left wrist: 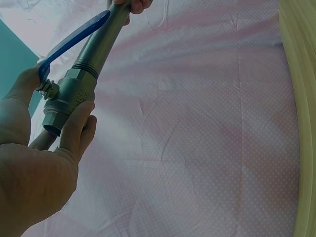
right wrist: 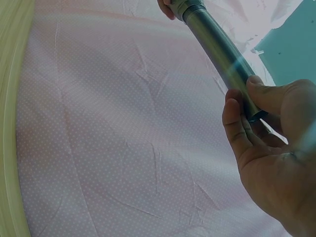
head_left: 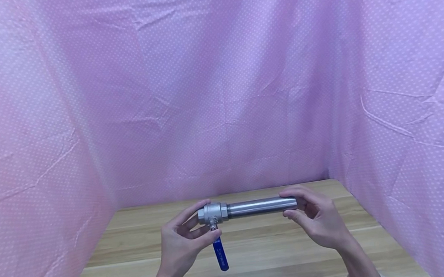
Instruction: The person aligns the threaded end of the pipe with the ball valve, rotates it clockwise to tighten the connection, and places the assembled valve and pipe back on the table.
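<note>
A silver ball valve (head_left: 213, 213) with a blue lever handle (head_left: 220, 254) is joined at its right end to a steel pipe (head_left: 260, 206). Thread rings show where the pipe meets the valve (left wrist: 69, 94) in the left wrist view. My left hand (head_left: 179, 244) grips the valve body, fingers behind it and thumb at the base of the lever. Between thumb and fingers, my right hand (head_left: 319, 219) pinches the pipe's free end, also seen on the pipe (right wrist: 222, 54) in the right wrist view. The assembly lies level across the head view, with the lever pointing toward me.
A light wooden table (head_left: 260, 262) lies under the hands. Pink dotted cloth (head_left: 216, 89) hangs behind it and along both sides. A teal surface (right wrist: 291, 49) shows past the cloth in the wrist views.
</note>
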`<state>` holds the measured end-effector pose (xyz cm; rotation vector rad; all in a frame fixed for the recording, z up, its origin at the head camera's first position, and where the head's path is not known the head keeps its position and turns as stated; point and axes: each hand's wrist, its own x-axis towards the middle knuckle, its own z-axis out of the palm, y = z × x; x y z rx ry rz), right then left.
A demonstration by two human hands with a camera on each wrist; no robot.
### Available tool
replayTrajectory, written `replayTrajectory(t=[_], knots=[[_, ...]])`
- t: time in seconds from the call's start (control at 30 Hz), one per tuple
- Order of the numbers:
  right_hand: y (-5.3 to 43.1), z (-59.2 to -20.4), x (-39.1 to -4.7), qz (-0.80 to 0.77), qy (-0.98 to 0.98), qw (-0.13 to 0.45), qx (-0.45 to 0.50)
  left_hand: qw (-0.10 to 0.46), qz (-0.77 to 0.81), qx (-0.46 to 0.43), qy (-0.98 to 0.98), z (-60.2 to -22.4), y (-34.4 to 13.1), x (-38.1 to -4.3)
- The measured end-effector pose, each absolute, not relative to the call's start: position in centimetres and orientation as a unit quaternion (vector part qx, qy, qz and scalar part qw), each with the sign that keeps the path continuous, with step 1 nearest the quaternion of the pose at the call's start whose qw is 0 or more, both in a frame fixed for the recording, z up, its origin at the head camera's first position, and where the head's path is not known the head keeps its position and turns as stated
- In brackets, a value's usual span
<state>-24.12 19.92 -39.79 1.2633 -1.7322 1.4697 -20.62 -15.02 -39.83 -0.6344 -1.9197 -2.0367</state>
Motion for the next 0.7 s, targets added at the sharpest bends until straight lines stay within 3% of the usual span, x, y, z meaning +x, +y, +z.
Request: replayTrajectory(t=[0.43,0.7], knots=[[20.01,-39.92,-24.13,0.508,-0.680,0.289,0.442,0.135,-0.703,-0.225,-0.661,-39.91,-14.98,-20.65],[19.84,-39.87,-24.16,0.527,-0.666,0.272,0.453,0.137,-0.704,-0.227,-0.658,-39.93,-14.87,-20.77]])
